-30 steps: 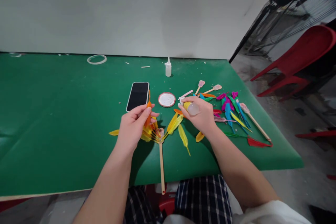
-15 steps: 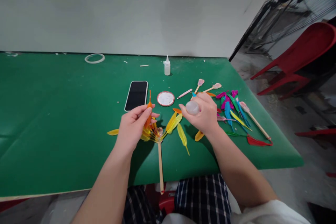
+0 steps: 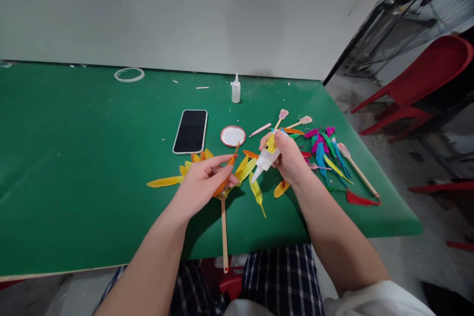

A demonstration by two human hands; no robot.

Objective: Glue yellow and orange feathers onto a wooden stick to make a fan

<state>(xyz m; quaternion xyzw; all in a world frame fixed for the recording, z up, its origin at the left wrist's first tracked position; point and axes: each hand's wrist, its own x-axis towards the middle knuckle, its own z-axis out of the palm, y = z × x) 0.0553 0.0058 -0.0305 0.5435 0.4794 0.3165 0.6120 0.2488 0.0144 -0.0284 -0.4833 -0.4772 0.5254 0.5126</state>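
Observation:
Between the fingers of my left hand [image 3: 207, 177] is an orange feather [image 3: 226, 180], its thin quill end pointing up and right. My right hand [image 3: 290, 158] grips a small glue bottle [image 3: 268, 154] with a yellow label, its nozzle tilted down and left, apart from the feather. Below my left hand lies a feather fan with a wooden handle [image 3: 224, 237], which reaches over the table's front edge. Yellow feathers [image 3: 168, 181] spread from its head, which my left hand partly covers. A loose yellow feather [image 3: 257, 193] lies right of the fan.
On the green table [image 3: 92, 158] are a phone [image 3: 190, 132], a round white dish [image 3: 233, 136], tweezers [image 3: 260, 130] and another small bottle [image 3: 236, 90]. Coloured feathers [image 3: 321, 150] and wooden sticks [image 3: 358, 170] lie at right. A clear ring [image 3: 129, 75] rests near the wall.
My left hand has moved right with the orange feather, which now tilts right instead of standing upright. My right hand has turned the glue bottle so its nozzle points down and left.

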